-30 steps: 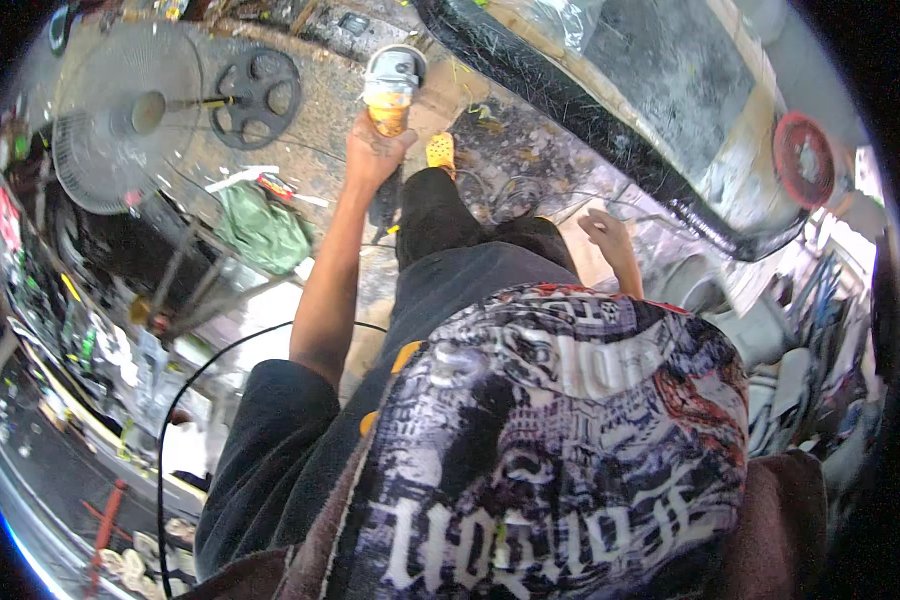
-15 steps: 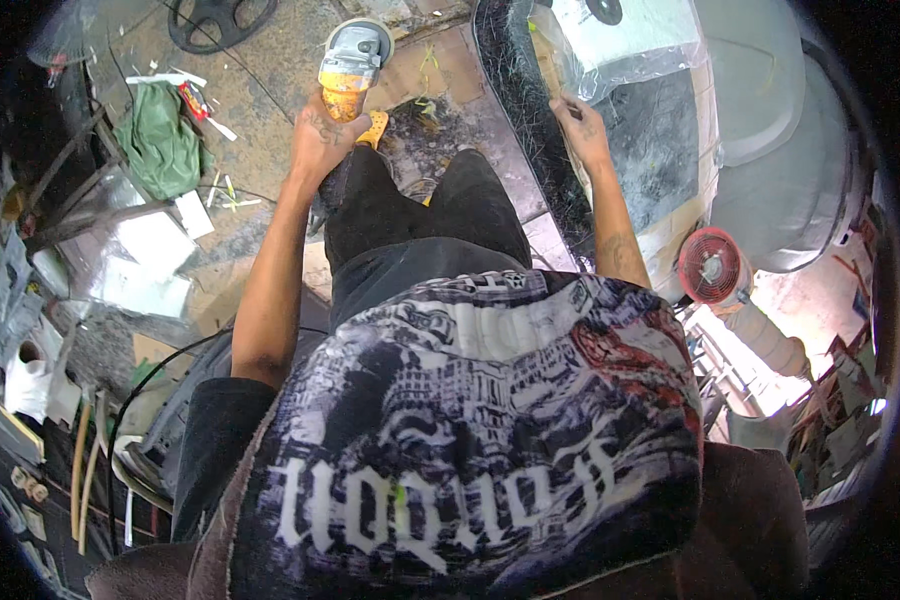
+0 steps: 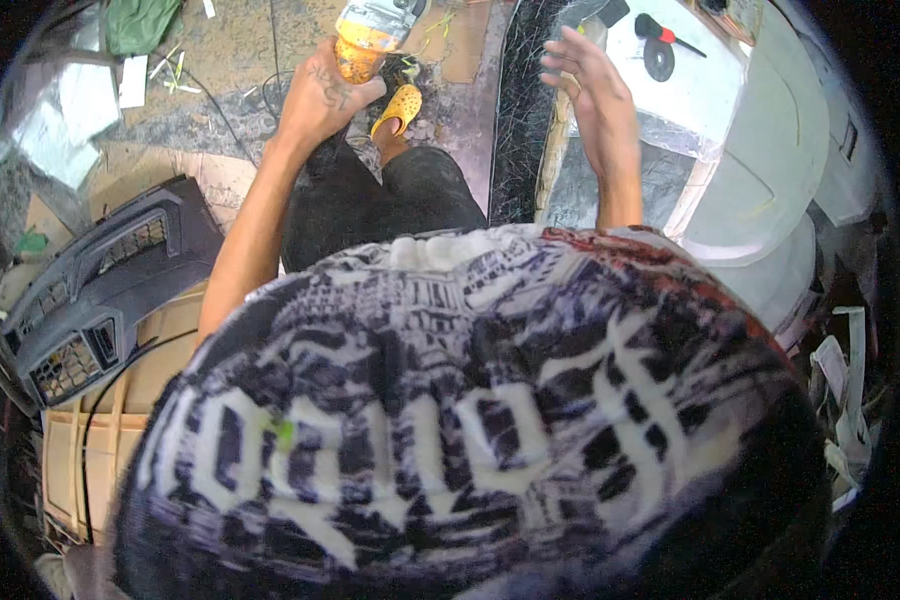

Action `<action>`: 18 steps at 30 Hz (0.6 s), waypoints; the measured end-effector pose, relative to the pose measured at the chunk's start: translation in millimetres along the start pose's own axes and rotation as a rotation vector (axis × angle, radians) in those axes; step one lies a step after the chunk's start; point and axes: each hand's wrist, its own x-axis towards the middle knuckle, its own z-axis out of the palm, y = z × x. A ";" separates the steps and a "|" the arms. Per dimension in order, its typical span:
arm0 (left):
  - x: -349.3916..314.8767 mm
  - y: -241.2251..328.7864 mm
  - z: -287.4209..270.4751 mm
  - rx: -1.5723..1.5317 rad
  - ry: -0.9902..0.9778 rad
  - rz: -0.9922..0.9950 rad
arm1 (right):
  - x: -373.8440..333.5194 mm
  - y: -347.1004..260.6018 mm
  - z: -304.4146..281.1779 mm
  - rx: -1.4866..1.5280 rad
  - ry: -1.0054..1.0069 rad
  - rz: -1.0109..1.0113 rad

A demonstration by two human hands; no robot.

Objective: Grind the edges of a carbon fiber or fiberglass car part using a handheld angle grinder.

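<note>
My left hand (image 3: 322, 98) is wrapped round the yellow body of an angle grinder (image 3: 363, 48) with a grey metal head. The grinder's far end runs out of the picture at the top. My right hand (image 3: 598, 95) is raised with its fingers apart and nothing in them. It is nearest to a large panel with a scratched black edge strip (image 3: 526, 100) and a dark grey sanded patch (image 3: 610, 185), partly under clear plastic sheeting. I cannot tell whether the hand touches the panel.
On the panel's white area lie a red-and-black brush-like tool (image 3: 670, 35) and a black disc (image 3: 658, 60). A grey car bumper (image 3: 120, 270) leans at the left, near white sheets (image 3: 82, 100) and a green bag (image 3: 140, 22). A thin cable (image 3: 232, 130) crosses the floor.
The whole view has shifted, so the bumper at left now shows. My right hand has come away from the panel's edge and its fingers have spread. The grinder stays in my left hand.
</note>
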 end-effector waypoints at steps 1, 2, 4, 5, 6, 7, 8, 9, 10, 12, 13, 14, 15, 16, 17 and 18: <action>-5.4 -4.3 7.6 0.080 0.061 0.076 | -18.9 -34.5 28.3 0.125 -0.073 -0.032; -7.0 -3.4 13.1 0.073 0.064 0.079 | -38.9 -60.6 48.9 0.234 -0.134 -0.065; -12.6 -4.6 24.0 0.077 0.053 0.090 | -65.4 -84.1 40.6 0.033 -0.831 -0.036; -15.0 -11.6 27.4 0.083 0.077 0.104 | -81.5 -53.0 72.9 0.619 -0.960 -0.365; -19.5 -14.8 26.7 0.072 0.096 0.093 | -70.9 -82.4 79.0 0.435 -1.197 -0.327; -20.2 -11.0 30.6 0.116 0.058 0.073 | -80.2 -81.7 84.3 0.400 -1.320 -0.327; -21.1 -7.0 34.0 0.160 0.021 0.054 | -90.3 -81.7 86.7 0.367 -1.339 -0.265; -22.3 -5.4 38.4 0.149 0.028 0.053 | -95.6 -79.4 88.3 0.340 -1.360 -0.275; -23.1 -3.0 42.8 0.157 -0.007 0.021 | -99.7 -77.6 90.2 0.312 -1.382 -0.285; -25.2 2.0 53.0 0.157 -0.044 -0.006 | -112.4 -76.2 99.5 0.327 -1.404 -0.292; -26.9 4.3 59.9 0.128 -0.026 0.008 | -117.9 -74.9 104.1 0.350 -1.416 -0.307; -27.8 5.2 65.5 0.099 -0.008 0.023 | -122.0 -72.1 107.1 0.343 -1.414 -0.305; -30.4 4.6 69.2 0.081 -0.011 0.044 | -126.9 -68.4 108.7 0.387 -1.396 -0.274; -31.7 3.7 72.0 0.083 -0.009 0.044 | -129.4 -65.3 108.8 0.432 -1.378 -0.243; -32.7 2.7 74.2 0.056 -0.020 0.056 | -129.1 -62.7 107.6 0.434 -1.380 -0.246; -34.4 2.3 76.0 0.022 -0.030 0.064 | -127.3 -61.8 106.0 0.491 -1.374 -0.214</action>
